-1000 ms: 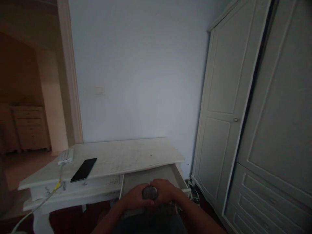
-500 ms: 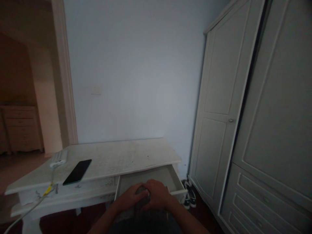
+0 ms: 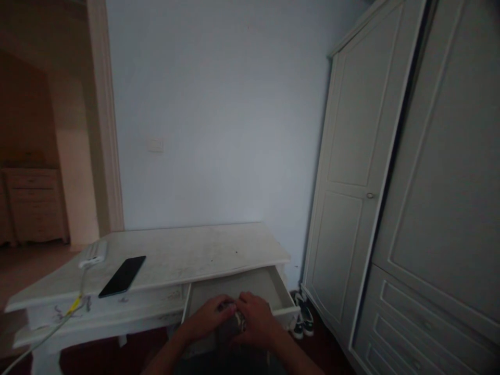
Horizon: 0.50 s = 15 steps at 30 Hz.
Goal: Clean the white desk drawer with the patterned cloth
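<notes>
Fingers close over a small dark object

Nearest, the person's left hand (image 3: 209, 315) and right hand (image 3: 255, 317) meet at the lower middle of the view, both clamped around a small dark object (image 3: 239, 320). It sits between the palms, in front of the open drawer (image 3: 278, 284). A second ago its round, dark face showed plainly between the thumbs; now the right fingers lie across it, and only a dull sliver with a lighter edge peeks out. The left grip has its thumb laid on the near side. What the object is, and how far down it reaches, cannot be made out, as the area below the hands is dark and blurred.

The hands hide much of the drawer's inside and part of its front. On the floor, just right of the drawer, the dark shoes (image 3: 303, 317) show more fully than a second ago, the view having shifted slightly.

Farther left, a black phone (image 3: 123, 276) lies near the front edge of the white table (image 3: 175, 250), unmoved. Behind it is a white power strip (image 3: 94, 253), its cable (image 3: 50, 333) cut off by the picture's edge.

Beyond stand the wardrobe (image 3: 347, 156), cut off at right, and, through a doorway, a dim chest of drawers (image 3: 37, 205).
</notes>
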Available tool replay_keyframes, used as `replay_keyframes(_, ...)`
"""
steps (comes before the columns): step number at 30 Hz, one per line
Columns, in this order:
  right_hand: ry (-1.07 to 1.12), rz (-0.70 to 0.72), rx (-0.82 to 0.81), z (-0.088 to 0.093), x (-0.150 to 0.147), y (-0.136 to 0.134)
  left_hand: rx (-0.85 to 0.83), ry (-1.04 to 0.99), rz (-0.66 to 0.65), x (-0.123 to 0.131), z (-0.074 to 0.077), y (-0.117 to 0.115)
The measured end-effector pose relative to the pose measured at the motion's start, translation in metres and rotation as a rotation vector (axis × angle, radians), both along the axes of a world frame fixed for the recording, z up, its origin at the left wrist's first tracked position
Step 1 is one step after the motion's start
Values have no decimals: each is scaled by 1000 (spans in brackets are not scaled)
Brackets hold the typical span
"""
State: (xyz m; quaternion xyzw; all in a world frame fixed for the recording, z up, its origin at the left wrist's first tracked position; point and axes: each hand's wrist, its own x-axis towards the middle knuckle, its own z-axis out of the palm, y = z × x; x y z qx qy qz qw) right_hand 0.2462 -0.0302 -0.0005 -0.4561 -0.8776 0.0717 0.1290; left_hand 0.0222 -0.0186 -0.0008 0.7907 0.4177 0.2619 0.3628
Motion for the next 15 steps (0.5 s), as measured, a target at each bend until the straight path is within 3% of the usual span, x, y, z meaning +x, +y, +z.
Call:
replay_keyframes(4, 49, 1, 30, -11, -20, -2, -6, -29, -17, -2, 5, -1)
replay_keyframes(11, 78, 27, 56, -14, 5, 2, -21, -24, 3, -1, 9, -4)
replay_keyframes(15, 71, -26, 57, -14, -8, -1, -36, -46, 43, 0, 7, 0)
